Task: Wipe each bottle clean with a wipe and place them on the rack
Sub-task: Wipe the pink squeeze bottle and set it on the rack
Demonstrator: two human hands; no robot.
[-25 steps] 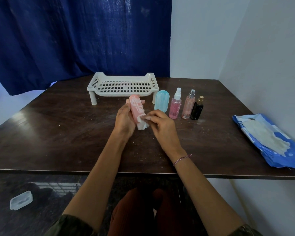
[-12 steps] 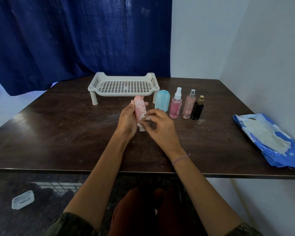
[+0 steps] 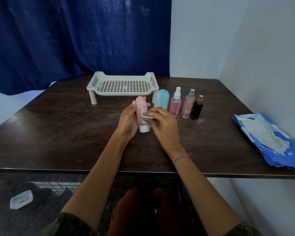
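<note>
My left hand grips a pink tube bottle with a white cap, held upright above the table, cap down. My right hand pinches a small white wipe against the tube's front. Behind them stands the white perforated rack, with nothing on it. To its right, in a row on the table, stand a light blue tube, a pink spray bottle, a taller pale pink spray bottle and a small black bottle.
A blue wipe packet lies open at the right of the dark wooden table, near the white wall. A blue curtain hangs behind the rack. A clear plastic lid lies on the floor at the lower left.
The pink tube has turned from tilted to upright in my left hand. My right hand has moved the wipe from the cap end up onto the middle of the tube.
</note>
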